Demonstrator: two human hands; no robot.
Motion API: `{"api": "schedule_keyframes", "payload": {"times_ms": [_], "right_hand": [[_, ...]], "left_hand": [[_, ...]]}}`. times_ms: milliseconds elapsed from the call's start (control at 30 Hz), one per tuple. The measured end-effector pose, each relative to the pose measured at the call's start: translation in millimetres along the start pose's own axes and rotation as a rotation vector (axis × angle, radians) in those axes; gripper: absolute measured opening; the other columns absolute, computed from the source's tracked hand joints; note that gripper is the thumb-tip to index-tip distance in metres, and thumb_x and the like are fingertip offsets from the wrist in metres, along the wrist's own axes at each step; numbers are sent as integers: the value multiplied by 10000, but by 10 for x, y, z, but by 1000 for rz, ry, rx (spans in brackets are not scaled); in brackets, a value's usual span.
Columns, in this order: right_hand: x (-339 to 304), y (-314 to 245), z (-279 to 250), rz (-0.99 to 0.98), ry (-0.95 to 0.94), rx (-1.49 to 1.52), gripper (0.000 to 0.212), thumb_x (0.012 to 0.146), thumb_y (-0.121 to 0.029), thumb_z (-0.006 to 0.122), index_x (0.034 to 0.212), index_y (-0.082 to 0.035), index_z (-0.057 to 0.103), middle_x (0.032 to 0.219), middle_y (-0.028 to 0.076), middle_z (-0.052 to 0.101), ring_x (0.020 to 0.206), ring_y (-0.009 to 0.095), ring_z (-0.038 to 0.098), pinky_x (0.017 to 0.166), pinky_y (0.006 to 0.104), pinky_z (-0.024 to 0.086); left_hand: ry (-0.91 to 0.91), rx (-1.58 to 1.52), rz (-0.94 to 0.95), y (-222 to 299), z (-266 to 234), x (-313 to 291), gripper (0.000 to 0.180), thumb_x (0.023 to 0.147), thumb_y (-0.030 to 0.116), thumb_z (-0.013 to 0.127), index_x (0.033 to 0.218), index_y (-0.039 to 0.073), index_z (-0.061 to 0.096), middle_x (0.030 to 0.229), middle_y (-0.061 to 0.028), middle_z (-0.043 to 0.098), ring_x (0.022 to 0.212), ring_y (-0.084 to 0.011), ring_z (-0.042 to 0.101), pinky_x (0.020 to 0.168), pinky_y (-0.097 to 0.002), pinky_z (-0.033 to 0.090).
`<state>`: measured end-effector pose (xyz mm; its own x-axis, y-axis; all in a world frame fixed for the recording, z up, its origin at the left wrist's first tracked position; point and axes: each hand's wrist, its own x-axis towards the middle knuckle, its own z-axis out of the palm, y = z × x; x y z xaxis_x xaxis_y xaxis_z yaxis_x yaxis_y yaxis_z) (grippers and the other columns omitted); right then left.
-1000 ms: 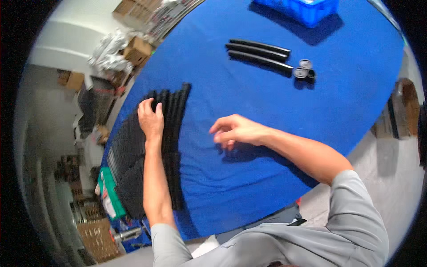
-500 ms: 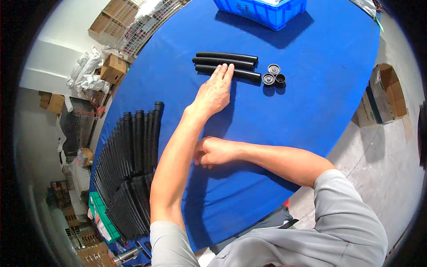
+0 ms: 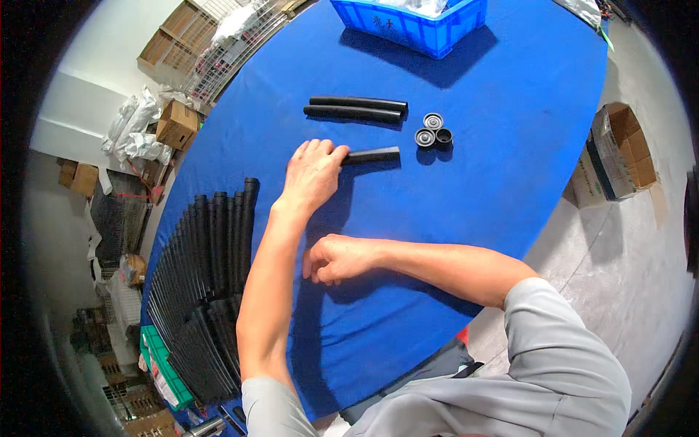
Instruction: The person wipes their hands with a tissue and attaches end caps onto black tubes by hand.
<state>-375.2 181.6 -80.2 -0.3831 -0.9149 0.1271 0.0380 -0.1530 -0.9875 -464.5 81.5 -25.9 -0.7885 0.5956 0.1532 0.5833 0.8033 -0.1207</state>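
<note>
My left hand (image 3: 313, 173) is closed around the left end of a short black tube (image 3: 373, 156), whose right part sticks out past the thumb. Beyond it, two similar black tubes (image 3: 355, 109) lie side by side on the blue cloth. To their right, three round black caps (image 3: 433, 132) sit in a cluster; one shows its hollow side. Closer to my body, my right hand (image 3: 338, 258) rests by the cloth with its fingers curled in. Whatever it may hold is hidden.
Many black tubes (image 3: 218, 240) lie in rows along the table's left side, beside a green crate (image 3: 166, 368). A blue plastic bin (image 3: 411, 28) stands at the far edge of the blue-covered table (image 3: 466, 211). An opened cardboard box (image 3: 611, 156) is on the floor to the right.
My left hand has gone from lying flat on the nearest of three tubes to gripping it, and has drawn it toward me, apart from the other two. My right hand stays curled.
</note>
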Motion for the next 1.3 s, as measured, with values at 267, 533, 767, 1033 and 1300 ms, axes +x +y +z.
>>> {"api": "schedule_keyframes", "payload": {"times_ms": [267,533,767,1033,1300], "right_hand": [[6,70,-40,12,-3,-39,244,806,-66,599,1015,48,654,816,126,694,641,182,668,568,327,557],[16,41,24,27,13,39,208,848,-91,616,1012,34,642,775,93,672,608,144,639,566,303,535],[10,58,16,45,19,73,204,862,-86,618,1028,31,640,781,79,669,607,133,631,551,292,517],[27,96,-11,40,12,83,230,856,-85,604,1053,32,630,817,96,679,650,145,649,592,307,532],[-20,152,-76,-155,100,-51,153,842,-94,628,940,22,645,741,97,662,601,165,636,538,314,518]], "left_hand": [[170,-171,-412,207,-817,-941,299,832,156,675,1093,22,619,957,-163,643,889,-350,633,764,-436,505],[100,-258,-825,815,-925,-2552,321,798,111,686,1081,-30,629,938,-182,619,857,-366,615,769,-409,493],[-98,-263,-843,1135,-741,-2807,348,774,139,707,1085,-2,643,937,-150,626,914,-349,604,805,-433,491],[-181,-190,-736,1060,-781,-2717,638,752,268,784,1275,-4,539,1071,-184,597,991,-374,581,846,-448,484],[248,-431,-430,827,-744,-1088,367,761,130,773,1063,-19,628,1025,-174,660,947,-308,663,837,-366,522]]}}
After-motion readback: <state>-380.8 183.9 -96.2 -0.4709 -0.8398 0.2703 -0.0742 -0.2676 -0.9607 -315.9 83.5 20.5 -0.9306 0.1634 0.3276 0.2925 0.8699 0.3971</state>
